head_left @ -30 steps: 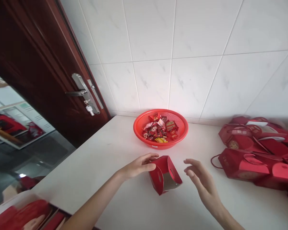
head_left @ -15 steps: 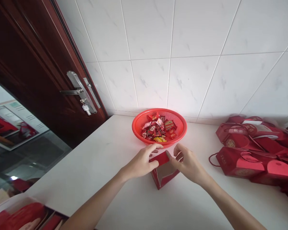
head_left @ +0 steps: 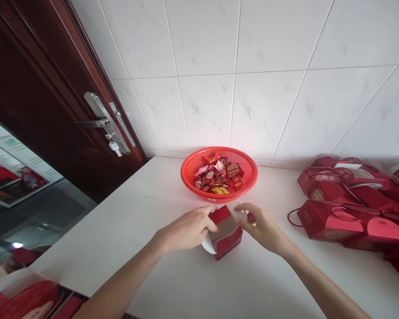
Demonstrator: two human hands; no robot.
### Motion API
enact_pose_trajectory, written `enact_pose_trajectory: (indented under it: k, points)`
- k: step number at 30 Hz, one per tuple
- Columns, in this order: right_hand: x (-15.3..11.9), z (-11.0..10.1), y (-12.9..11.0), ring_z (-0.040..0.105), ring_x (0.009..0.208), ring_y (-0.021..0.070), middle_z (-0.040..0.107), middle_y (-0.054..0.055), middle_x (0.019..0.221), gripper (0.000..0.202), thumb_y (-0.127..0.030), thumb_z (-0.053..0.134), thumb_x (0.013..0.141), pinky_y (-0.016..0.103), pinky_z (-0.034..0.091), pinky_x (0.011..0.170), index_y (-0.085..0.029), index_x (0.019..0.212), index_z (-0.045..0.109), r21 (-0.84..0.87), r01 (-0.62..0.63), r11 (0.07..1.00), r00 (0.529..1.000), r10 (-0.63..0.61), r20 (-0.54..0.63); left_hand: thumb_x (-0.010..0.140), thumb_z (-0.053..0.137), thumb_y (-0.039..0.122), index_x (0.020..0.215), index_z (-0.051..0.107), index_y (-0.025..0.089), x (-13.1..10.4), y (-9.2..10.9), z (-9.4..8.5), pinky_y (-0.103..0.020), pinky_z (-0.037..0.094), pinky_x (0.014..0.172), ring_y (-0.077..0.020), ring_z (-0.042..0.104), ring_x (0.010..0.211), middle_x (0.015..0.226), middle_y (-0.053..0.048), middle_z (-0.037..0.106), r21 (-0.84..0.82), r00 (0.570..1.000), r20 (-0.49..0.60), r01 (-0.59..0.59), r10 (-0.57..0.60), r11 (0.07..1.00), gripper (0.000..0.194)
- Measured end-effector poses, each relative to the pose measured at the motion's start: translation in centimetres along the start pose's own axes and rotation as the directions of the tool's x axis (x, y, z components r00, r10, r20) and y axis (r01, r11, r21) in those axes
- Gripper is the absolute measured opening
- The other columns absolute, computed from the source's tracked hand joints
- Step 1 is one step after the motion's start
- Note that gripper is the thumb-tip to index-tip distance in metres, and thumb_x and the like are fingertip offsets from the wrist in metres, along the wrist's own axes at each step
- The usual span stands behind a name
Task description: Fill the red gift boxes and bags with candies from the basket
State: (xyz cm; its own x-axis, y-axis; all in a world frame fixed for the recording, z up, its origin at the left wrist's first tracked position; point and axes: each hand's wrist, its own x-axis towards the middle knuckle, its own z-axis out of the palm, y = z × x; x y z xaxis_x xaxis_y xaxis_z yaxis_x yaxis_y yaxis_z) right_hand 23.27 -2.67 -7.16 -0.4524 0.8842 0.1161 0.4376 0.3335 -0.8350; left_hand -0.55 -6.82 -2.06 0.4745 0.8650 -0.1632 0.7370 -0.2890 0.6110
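A small red cardboard candy box stands on the white tabletop, its top unfolded and the bare inside showing. My left hand grips its left side, with the thumb over the rim and the other fingers partly hidden behind. White-backed flaps stick out at the left front and at the back right. My right hand pinches the back right flap between thumb and fingers. Just behind the box sits a red plastic basket with wrapped candies in it.
Several red candy boxes with cord handles are heaped at the right. Against the back is a tiled wall. A dark door with keys in its lock stands at the left. A container of red items is at the lower left.
The box's flaps have been spread outward, so their white backs now show at both sides. My left hand has shifted slightly left, and my right hand now pinches a flap.
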Motion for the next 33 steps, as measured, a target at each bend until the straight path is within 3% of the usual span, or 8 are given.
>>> enact_pose_trajectory:
  k: [5,9,11,14,19,22,28,33]
  points:
    - [-0.4,-0.6,0.1,0.065,0.075,0.0176,0.07,0.008,0.108,0.08,-0.056,0.078,0.075,0.032,0.058,0.07,-0.02,0.142,0.054,0.033,-0.035,0.999,0.982,0.028,0.184,0.081,0.048,0.01,0.126,0.071,0.028,-0.7,-0.5,0.3,-0.039,0.046,0.108,-0.0316,0.05,0.139,0.149,-0.005,0.055,-0.023,0.999,-0.046,0.028,-0.029,0.999,0.054]
    - [-1.1,-1.3,0.3,0.064,0.117,0.0286,0.063,0.011,0.138,0.107,-0.05,0.089,0.065,0.039,0.056,0.096,-0.027,0.156,0.039,0.058,0.081,0.995,0.939,-0.096,0.33,0.082,0.054,0.015,0.142,0.058,0.03,-1.3,-0.9,0.8,-0.035,0.05,0.102,-0.0298,0.055,0.131,0.145,-0.005,0.059,-0.133,0.995,-0.099,0.013,-0.026,0.991,0.062]
    - [-1.5,-1.4,0.5,0.056,0.132,0.0318,0.053,0.013,0.151,0.112,-0.049,0.089,0.065,0.043,0.051,0.106,-0.029,0.159,0.032,0.042,0.096,0.994,0.926,-0.105,0.362,0.081,0.062,0.021,0.147,0.053,0.027,-1.5,-1.5,1.1,-0.037,0.047,0.106,-0.0326,0.049,0.138,0.153,-0.007,0.051,-0.218,0.992,-0.093,0.059,-0.081,0.974,0.067]
    - [-1.8,-1.2,1.0,0.052,0.136,0.0325,0.046,0.013,0.157,0.112,-0.048,0.087,0.068,0.044,0.05,0.107,-0.03,0.161,0.027,0.011,0.056,0.998,0.925,-0.056,0.375,0.074,0.076,0.034,0.151,0.048,0.022,-1.4,-2.8,1.5,-0.042,0.042,0.112,-0.0363,0.045,0.14,0.16,-0.012,0.042,-0.412,0.985,-0.046,0.131,-0.164,0.902,0.082]
    - [-1.1,-0.7,1.7,0.048,0.139,0.0325,0.04,0.012,0.159,0.115,-0.049,0.088,0.068,0.043,0.047,0.111,-0.03,0.162,0.024,-0.02,-0.021,1.0,0.915,0.028,0.402,0.067,0.084,0.04,0.151,0.045,0.018,-0.7,-4.8,2.1,-0.044,0.046,0.105,-0.0357,0.055,0.13,0.144,-0.016,0.057,-0.698,0.976,0.051,0.186,-0.21,0.692,0.095]
    - [-0.4,-0.7,1.9,0.047,0.14,0.0342,0.038,0.013,0.16,0.117,-0.05,0.088,0.067,0.044,0.044,0.112,-0.03,0.162,0.024,-0.048,-0.024,0.999,0.915,0.041,0.401,0.067,0.085,0.039,0.15,0.044,0.019,-0.3,-5.5,2.6,-0.042,0.049,0.102,-0.0345,0.056,0.127,0.137,-0.015,0.062,-0.749,0.977,0.027,0.161,-0.213,0.642,0.095]
    - [0.3,-1.6,1.7,0.045,0.14,0.0371,0.035,0.013,0.162,0.115,-0.062,0.084,0.067,0.048,0.042,0.114,-0.031,0.161,0.026,-0.113,0.071,0.991,0.927,-0.024,0.373,0.081,0.075,0.05,0.14,0.06,0.026,-0.3,-5.9,2.2,-0.039,0.046,0.109,-0.0313,0.054,0.132,0.155,-0.01,0.048,-0.562,0.973,-0.126,0.092,-0.195,0.822,0.066]
    - [0.4,-3.0,1.2,0.059,0.123,0.0322,0.039,0.014,0.16,0.108,-0.069,0.078,0.072,0.047,0.051,0.104,-0.033,0.161,0.027,-0.036,0.196,0.98,0.923,-0.172,0.343,0.09,0.064,0.053,0.134,0.067,0.027,-1.4,-4.8,-0.9,-0.036,0.049,0.107,-0.0286,0.059,0.128,0.14,-0.007,0.064,-0.349,0.977,-0.153,0.088,-0.15,0.933,0.051]
